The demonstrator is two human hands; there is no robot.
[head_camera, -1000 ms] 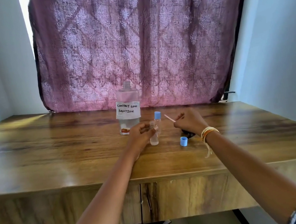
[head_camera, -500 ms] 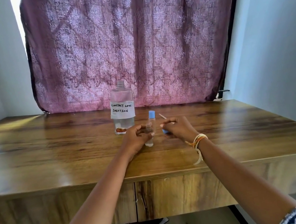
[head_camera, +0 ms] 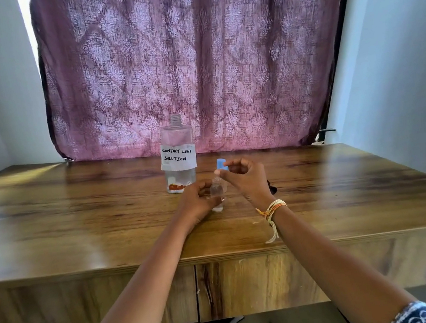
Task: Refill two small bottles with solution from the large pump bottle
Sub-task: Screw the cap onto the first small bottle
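The large clear bottle, labelled "CONTACT LENS SOLUTION", stands upright at the back middle of the wooden desk. Its neck is open, with no pump on it. Just in front of it, my left hand grips a small clear bottle that rests upright on the desk with its neck uncovered. My right hand pinches a blue cap at its fingertips, slightly above and to the right of that neck. Whether a second small bottle stands behind the hands I cannot tell.
A small dark object lies on the desk, partly hidden behind my right wrist. A purple patterned curtain hangs along the desk's back edge. Pale walls close in on both sides.
The loose blue cap that lay on the desk is gone from there. My right hand swung left, closed on a cap and rose to the small bottle's neck. The pink stick is no longer visible.
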